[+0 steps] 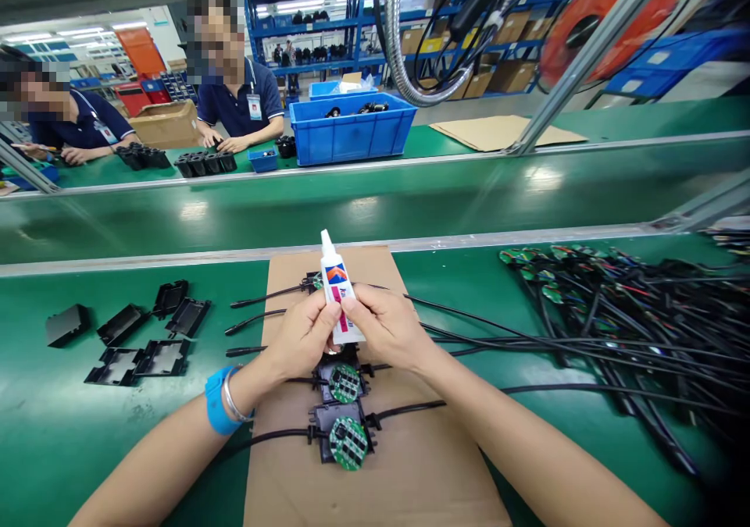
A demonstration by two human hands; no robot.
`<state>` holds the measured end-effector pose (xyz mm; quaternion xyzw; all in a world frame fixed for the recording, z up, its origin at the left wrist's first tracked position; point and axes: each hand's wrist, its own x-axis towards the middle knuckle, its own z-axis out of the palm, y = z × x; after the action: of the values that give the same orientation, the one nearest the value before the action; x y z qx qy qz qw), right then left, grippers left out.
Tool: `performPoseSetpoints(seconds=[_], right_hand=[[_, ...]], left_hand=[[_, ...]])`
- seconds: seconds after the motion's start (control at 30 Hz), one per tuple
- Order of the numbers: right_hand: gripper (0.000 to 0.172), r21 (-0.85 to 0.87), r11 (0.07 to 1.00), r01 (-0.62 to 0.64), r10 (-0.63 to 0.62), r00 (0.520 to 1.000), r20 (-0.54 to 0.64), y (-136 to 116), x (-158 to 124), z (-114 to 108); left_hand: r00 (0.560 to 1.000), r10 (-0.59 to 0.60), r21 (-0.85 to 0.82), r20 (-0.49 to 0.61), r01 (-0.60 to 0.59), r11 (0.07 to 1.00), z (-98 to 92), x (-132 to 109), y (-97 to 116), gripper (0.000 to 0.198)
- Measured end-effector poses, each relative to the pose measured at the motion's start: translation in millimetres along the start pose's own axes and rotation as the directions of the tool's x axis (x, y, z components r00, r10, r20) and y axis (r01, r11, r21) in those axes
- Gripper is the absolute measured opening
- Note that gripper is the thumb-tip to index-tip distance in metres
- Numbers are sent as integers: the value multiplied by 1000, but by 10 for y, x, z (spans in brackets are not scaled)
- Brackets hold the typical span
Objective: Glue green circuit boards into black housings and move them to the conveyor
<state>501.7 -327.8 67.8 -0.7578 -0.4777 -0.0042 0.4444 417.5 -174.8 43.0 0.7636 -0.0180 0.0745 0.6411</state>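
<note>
Both my hands grip a white glue tube (343, 300) with a pointed white nozzle tilted up and away from me. My left hand (305, 332) pinches it from the left, and my right hand (387, 324) pinches it from the right, thumbs on the printed label. Beneath them, a column of black housings with round green circuit boards lies on a cardboard sheet (375, 488). The two nearest circuit boards, one (348, 443) in front of the other (344, 383), show plainly. My hands partly hide the housings farther back. Black cables run out of both sides.
Several empty black plastic cases (162, 357) lie at left on the green bench. A heap of black cables (615, 316) with green boards fills the right. Beyond a metal rail stand a blue bin (351, 130) and two seated co-workers. A metal conduit (404, 66) hangs overhead.
</note>
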Motion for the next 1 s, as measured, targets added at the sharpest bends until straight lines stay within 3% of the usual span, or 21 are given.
performPoseSetpoints(seconds=[0.07, 0.13, 0.17, 0.27, 0.33, 0.37, 0.43, 0.5, 0.6, 0.7, 0.73, 0.83, 1.0], right_hand=[[26, -181, 973, 141, -148, 989, -24, 1, 55, -99], [17, -407, 859, 310, -352, 936, -29, -43, 160, -179], [25, -486, 780, 395, -446, 895, 12, -77, 233, -201], [46, -480, 621, 620, -588, 773, 239, -168, 514, -194], [42, -389, 656, 647, -573, 762, 301, -162, 715, -160], [37, -330, 726, 603, -535, 798, 278, -131, 807, -143], [25, -95, 918, 385, -374, 920, 119, -20, 964, -109], [12, 226, 963, 147, -140, 989, -47, 125, 1082, -62], [9, 627, 777, -64, 127, 990, -57, 313, 1200, 69], [12, 835, 529, -152, 236, 971, 28, 421, 1259, 262], [13, 859, 487, -157, 242, 970, 40, 444, 1268, 328], [16, 881, 438, -181, 220, 971, 90, 492, 1274, 482], [20, 874, 438, -211, 216, 968, 126, 512, 1265, 575]], left_hand=[[999, -7, 48, -54, 10, 999, -54, 46, 101, 35], [997, -2, 123, -79, 12, 992, -117, 125, 241, 36], [996, 19, 163, -83, -5, 987, -149, 173, 315, 35], [993, 91, 172, -73, -77, 982, -234, 302, 472, 28], [993, 72, 48, -88, -68, 997, -290, 339, 474, 35], [993, 44, -26, -107, -47, 999, -319, 335, 438, 40], [988, 7, -75, -153, -18, 997, -371, 285, 297, 47], [988, 32, 86, -152, -19, 996, -400, 200, 98, 41], [990, 137, 460, -19, -112, 881, -385, 88, -186, 28], [971, 225, 626, 80, -225, 747, -360, 53, -348, 27], [967, 231, 649, 103, -241, 721, -360, 53, -374, 27], [971, 192, 680, 142, -236, 694, -374, 50, -414, 30], [976, 133, 697, 174, -218, 683, -377, 22, -448, 36]])
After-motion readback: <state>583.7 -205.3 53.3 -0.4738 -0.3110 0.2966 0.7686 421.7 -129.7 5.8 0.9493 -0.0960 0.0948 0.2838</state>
